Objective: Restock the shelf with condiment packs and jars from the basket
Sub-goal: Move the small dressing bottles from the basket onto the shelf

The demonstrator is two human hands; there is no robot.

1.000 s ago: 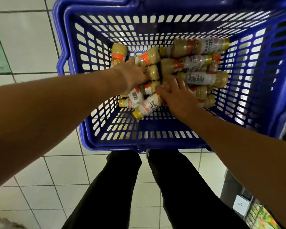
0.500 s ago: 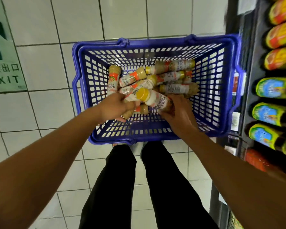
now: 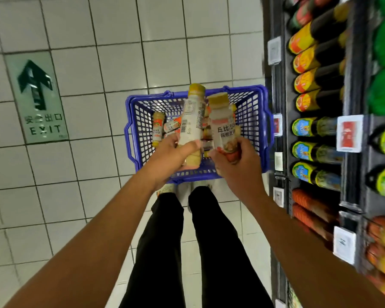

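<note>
Standing on a white tiled floor (image 3: 93, 52) beside a stocked shelf (image 3: 353, 90), you hold two condiment bottles above a blue plastic basket (image 3: 129, 114) that sits on the floor just in front of your shoes (image 3: 167, 188). Your left hand (image 3: 176, 156) grips the lower end of one bottle (image 3: 191, 123), thumb across its front and fingers (image 3: 171, 138) wrapped round behind, so its yellow cap points away from you and its barcode side faces up. Your right hand (image 3: 238, 172) holds a second bottle (image 3: 223, 130) by its base, fingers (image 3: 242, 145) curled tight round the orange-printed bottom, the label with large characters turned towards you. The two bottles stand just beside each other, caps near the basket's far rim as seen from the head camera.

More bottles of the same kind (image 3: 158, 127) lie on their sides in the basket, partly hidden by your hands; their number cannot be told.

On your right, the shelf carries rows of dark bottles with yellow-and-red labels (image 3: 309, 54), a row with blue-and-green labels (image 3: 307, 150), and orange packs (image 3: 307, 210) lower down, with white price tags (image 3: 349, 133) on the shelf edges. A green exit sign with an arrow (image 3: 37, 98) is fixed to the floor on your left. Your legs, in black trousers (image 3: 160, 252), fill the bottom centre.
</note>
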